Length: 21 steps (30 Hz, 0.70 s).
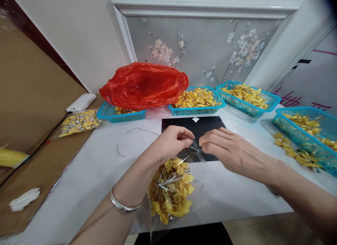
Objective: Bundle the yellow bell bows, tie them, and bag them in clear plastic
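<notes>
A clear plastic bag [171, 192] full of yellow ornaments with small silver bells hangs in front of me over the white table [86, 174]. My left hand [172, 143] is closed on the bag's gathered top. My right hand [229, 150] pinches the same clear top from the right, fingertips almost touching the left hand's. Both hands hover above a black sheet [195, 127] that lies on the table. A silver bangle [123, 204] circles my left wrist.
Several blue baskets [196, 109] of the same yellow ornaments line the back and right of the table. A red plastic bag [143, 84] covers the left basket. A filled clear packet [79, 122] and a white device [81, 102] lie at the left.
</notes>
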Each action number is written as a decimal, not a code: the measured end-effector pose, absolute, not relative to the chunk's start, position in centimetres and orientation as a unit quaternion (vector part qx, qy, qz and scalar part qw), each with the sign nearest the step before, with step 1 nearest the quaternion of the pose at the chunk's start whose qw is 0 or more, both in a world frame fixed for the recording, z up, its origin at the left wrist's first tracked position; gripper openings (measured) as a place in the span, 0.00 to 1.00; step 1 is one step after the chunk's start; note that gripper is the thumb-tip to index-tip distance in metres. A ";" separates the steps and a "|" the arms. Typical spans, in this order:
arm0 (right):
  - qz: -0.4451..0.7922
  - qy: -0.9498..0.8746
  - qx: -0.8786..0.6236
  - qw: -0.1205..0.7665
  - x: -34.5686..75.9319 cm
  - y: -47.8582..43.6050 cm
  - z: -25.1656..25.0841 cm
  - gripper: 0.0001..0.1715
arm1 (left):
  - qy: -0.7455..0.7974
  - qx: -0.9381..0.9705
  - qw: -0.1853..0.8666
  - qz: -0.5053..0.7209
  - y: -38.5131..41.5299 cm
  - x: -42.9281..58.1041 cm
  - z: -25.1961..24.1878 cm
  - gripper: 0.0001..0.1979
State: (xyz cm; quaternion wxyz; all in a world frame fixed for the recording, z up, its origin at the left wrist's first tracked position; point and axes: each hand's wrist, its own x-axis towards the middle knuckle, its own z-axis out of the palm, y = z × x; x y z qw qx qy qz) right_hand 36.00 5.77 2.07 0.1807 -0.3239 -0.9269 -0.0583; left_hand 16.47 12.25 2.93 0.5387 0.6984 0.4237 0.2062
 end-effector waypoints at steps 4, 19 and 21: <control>-0.079 -0.918 -0.339 0.190 35.8 5.9 1.9 0.17 | 0.410 0.722 0.527 0.183 12.1 16.3 3.6 0.07; -0.094 -0.910 -0.382 0.129 36.9 -0.7 3.3 0.21 | 0.494 0.751 0.378 0.224 13.1 16.4 1.9 0.09; -0.105 -0.905 -0.390 0.134 37.1 -1.9 4.0 0.23 | 0.508 0.740 0.380 0.223 13.3 16.5 1.9 0.09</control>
